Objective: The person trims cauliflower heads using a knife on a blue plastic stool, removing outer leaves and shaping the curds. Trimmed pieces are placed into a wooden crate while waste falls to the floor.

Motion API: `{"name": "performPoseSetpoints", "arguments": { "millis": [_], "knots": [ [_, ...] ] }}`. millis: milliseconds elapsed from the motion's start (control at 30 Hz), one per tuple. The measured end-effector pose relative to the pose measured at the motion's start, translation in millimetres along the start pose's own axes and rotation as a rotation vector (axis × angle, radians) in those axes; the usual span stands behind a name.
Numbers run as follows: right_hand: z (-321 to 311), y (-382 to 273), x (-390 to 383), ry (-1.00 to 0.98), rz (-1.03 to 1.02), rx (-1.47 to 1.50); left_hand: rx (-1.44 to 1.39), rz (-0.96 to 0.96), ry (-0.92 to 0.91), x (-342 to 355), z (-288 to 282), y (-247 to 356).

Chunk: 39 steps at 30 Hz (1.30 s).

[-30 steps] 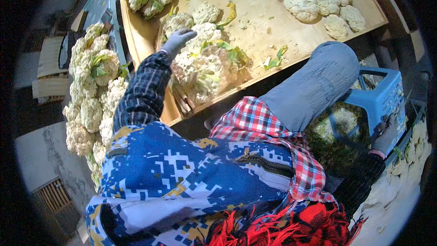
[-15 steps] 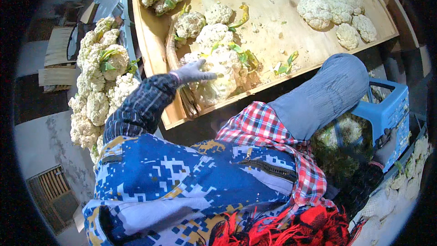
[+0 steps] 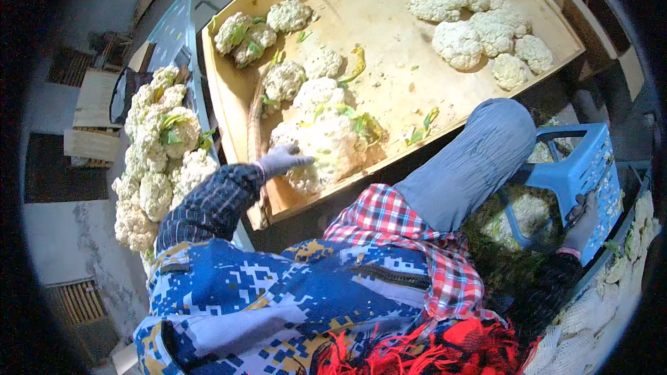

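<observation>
One left hand (image 3: pixel 283 160) spread at cauliflower (image 3: pixel 337 144), right hand (image 3: pixel 583 221) on one stool (image 3: pixel 589 158), grip unclear

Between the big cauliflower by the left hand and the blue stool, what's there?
In the head view, the tray's near rim and then the person's grey-clad leg lie between the cauliflower by the left hand and the blue stool.

Pale, flat wood forms the tray (image 3: pixel 382 35) at the top; rough, bumpy, matt cauliflowers (image 3: pixel 456 45) lie on it; smooth plastic makes the blue stool (image 3: pixel 566 167) at right; wrinkled matt cloth covers the grey trouser leg (image 3: pixel 467 167); shaggy yarn fringes the red scarf (image 3: pixel 479 347) at the bottom.
</observation>
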State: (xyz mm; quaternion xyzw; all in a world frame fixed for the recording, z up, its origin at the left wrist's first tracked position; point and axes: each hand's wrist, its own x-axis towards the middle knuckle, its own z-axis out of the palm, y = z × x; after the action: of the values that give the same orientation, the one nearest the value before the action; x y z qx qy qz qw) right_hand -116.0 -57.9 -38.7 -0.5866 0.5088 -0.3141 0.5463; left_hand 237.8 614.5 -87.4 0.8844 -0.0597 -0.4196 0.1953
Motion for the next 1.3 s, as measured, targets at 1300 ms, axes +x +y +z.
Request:
{"name": "performPoseSetpoints", "arguments": {
  "millis": [1300],
  "knots": [
    [-2,-50,-150,-0.309,-0.054,0.549,-1.016,0.925,-0.806,-12,137,438]
  ]
}}
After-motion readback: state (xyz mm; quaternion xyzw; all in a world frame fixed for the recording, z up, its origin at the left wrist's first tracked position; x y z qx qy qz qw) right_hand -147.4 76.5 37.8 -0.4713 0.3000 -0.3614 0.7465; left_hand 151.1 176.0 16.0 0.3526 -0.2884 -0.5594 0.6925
